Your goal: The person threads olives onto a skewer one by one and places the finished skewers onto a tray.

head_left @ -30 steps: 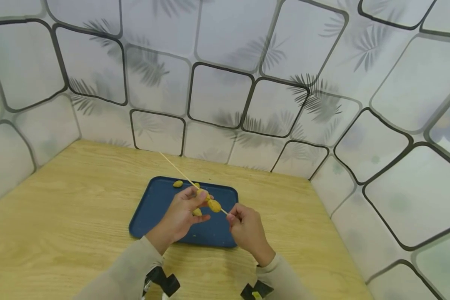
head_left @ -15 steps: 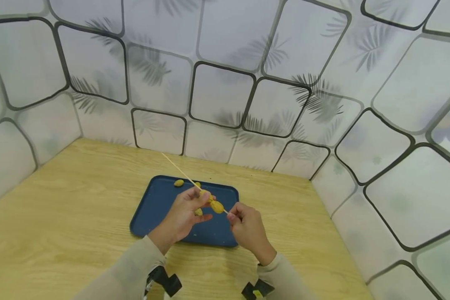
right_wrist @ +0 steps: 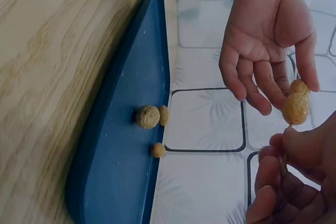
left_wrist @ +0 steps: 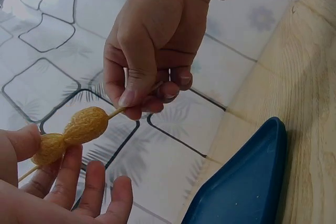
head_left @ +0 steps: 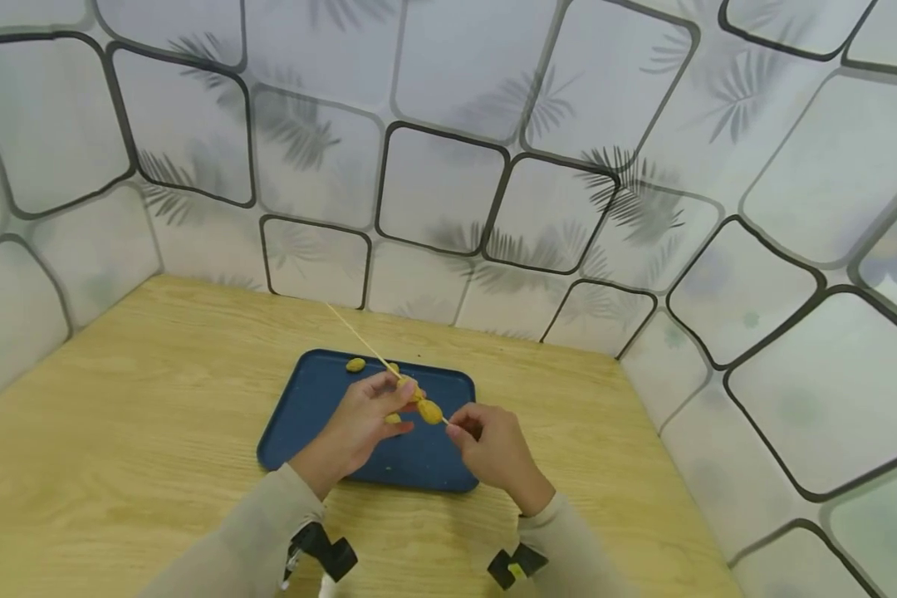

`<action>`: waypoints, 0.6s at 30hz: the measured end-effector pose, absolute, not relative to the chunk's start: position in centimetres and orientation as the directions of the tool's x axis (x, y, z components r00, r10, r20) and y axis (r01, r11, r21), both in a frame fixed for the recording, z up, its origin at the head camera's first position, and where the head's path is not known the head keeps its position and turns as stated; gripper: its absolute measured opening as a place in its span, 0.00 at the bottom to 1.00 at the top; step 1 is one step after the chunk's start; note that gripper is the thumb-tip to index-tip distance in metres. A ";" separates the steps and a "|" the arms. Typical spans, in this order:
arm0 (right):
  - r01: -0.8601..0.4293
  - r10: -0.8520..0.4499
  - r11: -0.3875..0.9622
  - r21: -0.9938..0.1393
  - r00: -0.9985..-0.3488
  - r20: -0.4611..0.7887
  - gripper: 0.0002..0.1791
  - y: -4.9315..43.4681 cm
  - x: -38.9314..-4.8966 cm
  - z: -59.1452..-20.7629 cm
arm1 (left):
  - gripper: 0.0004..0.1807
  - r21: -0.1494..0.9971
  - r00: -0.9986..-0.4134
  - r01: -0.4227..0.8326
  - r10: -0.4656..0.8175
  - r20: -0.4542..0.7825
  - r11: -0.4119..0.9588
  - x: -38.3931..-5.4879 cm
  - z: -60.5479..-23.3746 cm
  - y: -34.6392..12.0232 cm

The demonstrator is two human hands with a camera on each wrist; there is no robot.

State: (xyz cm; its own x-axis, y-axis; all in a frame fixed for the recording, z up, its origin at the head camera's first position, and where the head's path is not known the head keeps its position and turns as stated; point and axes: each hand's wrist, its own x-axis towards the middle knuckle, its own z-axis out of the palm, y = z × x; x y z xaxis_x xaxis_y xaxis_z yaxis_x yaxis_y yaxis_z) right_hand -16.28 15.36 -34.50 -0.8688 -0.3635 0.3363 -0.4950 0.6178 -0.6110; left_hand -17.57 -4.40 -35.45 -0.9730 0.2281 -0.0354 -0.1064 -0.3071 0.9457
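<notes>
A thin wooden skewer point(head_left: 359, 336) slants over the tray and carries two yellow-brown, wrinkled oval food balls. My left hand point(head_left: 360, 422) pinches the upper ball point(left_wrist: 48, 149) between thumb and fingertips, partly covering it. Against that one sits the lower ball point(left_wrist: 86, 125), fully in sight, close to the skewer's near end. There my right hand point(head_left: 499, 448) grips the stick between thumb and curled fingers, a short bare length showing before the ball. The skewer's long free part points away past the left hand, toward the wall.
Beneath the hands lies a blue rectangular tray point(head_left: 287, 423) on a wood-grain table point(head_left: 157, 415). Loose balls rest on it: a large one point(right_wrist: 148, 117), one beside it point(right_wrist: 164, 115) and another apart point(right_wrist: 158, 150). A patterned wall point(head_left: 433, 195) rises behind the table.
My right hand has shifted slightly closer to the lower ball, so less bare stick shows between them. The left hand keeps its pinch nearly in place. The loose balls stay put.
</notes>
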 end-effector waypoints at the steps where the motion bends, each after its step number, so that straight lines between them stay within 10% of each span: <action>1: -0.490 -0.363 0.634 -0.599 -0.872 0.329 0.08 15.4 -16.4 -34.5 | 0.12 0.948 -0.971 -0.115 0.236 -0.044 -0.296 -17.6 -35.5 -4.5; 18: -0.490 -0.346 0.649 -0.582 -0.871 0.348 0.10 15.4 -16.7 -34.6 | 0.17 0.965 -0.980 -0.047 0.200 0.006 -0.258 -18.2 -36.1 -3.2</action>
